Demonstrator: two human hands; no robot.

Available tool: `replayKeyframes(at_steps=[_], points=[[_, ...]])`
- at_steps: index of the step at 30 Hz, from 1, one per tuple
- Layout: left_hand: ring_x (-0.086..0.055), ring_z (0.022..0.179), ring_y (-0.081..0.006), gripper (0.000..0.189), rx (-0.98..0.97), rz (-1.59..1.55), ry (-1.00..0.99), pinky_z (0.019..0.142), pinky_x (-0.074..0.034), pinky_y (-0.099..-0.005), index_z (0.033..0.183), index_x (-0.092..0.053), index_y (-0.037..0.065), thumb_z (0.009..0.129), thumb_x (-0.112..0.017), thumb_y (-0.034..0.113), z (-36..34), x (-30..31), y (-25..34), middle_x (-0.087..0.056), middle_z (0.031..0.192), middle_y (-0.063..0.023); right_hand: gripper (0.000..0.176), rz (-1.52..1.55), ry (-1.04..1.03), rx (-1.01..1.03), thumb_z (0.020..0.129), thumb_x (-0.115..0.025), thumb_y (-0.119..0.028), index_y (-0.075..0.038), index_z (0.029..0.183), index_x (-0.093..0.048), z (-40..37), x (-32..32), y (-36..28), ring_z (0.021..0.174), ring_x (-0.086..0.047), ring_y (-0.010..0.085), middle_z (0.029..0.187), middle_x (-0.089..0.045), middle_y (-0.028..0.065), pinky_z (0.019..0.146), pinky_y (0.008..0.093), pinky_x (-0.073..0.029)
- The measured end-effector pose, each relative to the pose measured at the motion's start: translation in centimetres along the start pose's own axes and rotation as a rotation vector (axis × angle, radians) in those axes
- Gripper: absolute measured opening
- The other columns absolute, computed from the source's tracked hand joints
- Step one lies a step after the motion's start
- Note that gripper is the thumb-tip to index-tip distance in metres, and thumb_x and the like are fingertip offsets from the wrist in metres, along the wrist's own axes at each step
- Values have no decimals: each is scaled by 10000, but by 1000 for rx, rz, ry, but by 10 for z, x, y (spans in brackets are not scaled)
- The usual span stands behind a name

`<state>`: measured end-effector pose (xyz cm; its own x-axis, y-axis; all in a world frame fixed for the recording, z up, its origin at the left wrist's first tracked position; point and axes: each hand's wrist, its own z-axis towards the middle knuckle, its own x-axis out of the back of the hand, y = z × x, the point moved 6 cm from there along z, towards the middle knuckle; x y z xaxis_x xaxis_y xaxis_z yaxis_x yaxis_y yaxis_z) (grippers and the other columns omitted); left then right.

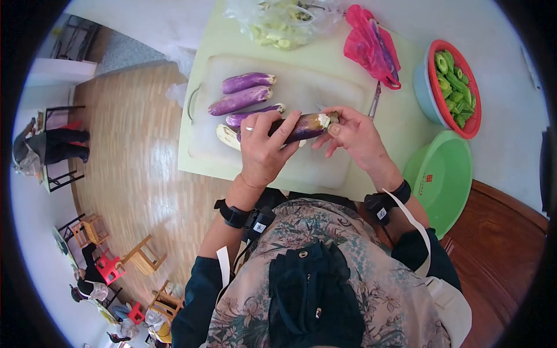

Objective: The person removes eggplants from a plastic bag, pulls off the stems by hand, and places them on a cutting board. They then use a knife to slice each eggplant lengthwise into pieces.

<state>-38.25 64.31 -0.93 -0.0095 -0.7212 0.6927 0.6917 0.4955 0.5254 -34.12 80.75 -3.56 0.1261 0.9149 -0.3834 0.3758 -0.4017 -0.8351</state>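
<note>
My left hand (264,148) is wrapped around a purple eggplant (301,129) with brownish patches, held above the white cutting board (342,168). At its pale stem end, my right hand (354,134) pinches with thumb and fingers. On the board beyond my left hand lie more purple eggplants (241,100), several in a loose row. A pale cut eggplant piece (227,137) shows partly beneath the held one. Something thin and grey, partly hidden behind my right hand, cannot be made out clearly.
A slim knife-like tool (376,100) lies at the board's right. Farther back are a pink bag (371,49) and a clear bag of greenish pieces (281,29). Right: a red basket (477,119) of green vegetables in a blue bowl (426,95), and a green basin (447,191). People sit far left.
</note>
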Motion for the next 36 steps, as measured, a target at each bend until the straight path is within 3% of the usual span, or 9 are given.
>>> replayKeyframes(at_steps=[4,7,11,20,26,29,31,35,36], points=[[-522,847,-241,621,-84,151,5,742,-437,-369,1122,-649,158,519,-765,64,-3,0,7,-543,929,-52,295,-110,-6,40,866,-530,-32,45,1150,-532,2,6,5,719,-674,232,939,-629,132,549,288,-555],[-516,852,-232,613,-124,146,-15,764,-404,-387,1133,-633,162,535,-767,149,-6,-5,6,-517,940,-51,288,-131,-32,49,858,-526,-12,60,1136,-534,2,10,7,729,-676,225,935,-625,133,566,287,-564],[-514,861,-228,605,-132,136,-51,767,-398,-382,1132,-631,151,541,-762,151,-7,-9,7,-517,953,-47,291,-149,-22,-11,816,-499,29,75,1100,-547,2,11,8,709,-676,210,909,-626,134,581,278,-569],[-487,875,-200,588,-106,126,-234,803,-375,-380,1137,-609,136,565,-746,155,-12,-26,8,-488,916,-21,302,-233,77,-88,784,-477,-27,69,1051,-579,8,27,36,613,-645,173,827,-635,119,536,261,-544],[-505,903,-205,626,-75,154,-299,780,-362,-362,1119,-630,174,508,-761,148,-16,-33,2,-525,944,-10,293,-216,131,-121,782,-475,-27,77,1027,-596,8,30,44,585,-626,159,806,-634,115,509,254,-521],[-526,881,-226,580,-50,117,-318,771,-400,-366,1095,-642,142,530,-769,120,-15,-35,-1,-552,920,-25,251,-178,148,-129,785,-501,-20,74,992,-606,10,32,49,562,-620,166,765,-634,110,484,263,-512],[-548,840,-272,508,209,-315,-233,761,-449,-367,1064,-654,97,568,-764,87,-16,-37,-16,-579,879,-57,233,-141,149,-85,780,-490,-7,60,968,-609,15,42,59,581,-616,163,761,-627,99,494,267,-515],[-575,806,-242,457,233,-263,-191,746,-475,-324,1072,-653,56,626,-752,76,-16,-35,-20,-594,848,-79,190,-51,62,-60,771,-456,19,18,880,-611,13,26,34,613,-606,155,768,-612,80,521,276,-514],[-571,761,-218,431,321,-392,-207,699,-473,-310,1056,-649,47,641,-754,97,-17,-36,-26,-589,821,-67,190,-53,66,-58,771,-456,19,18,880,-611,14,30,33,613,-606,155,768,-612,80,521,276,-514]])
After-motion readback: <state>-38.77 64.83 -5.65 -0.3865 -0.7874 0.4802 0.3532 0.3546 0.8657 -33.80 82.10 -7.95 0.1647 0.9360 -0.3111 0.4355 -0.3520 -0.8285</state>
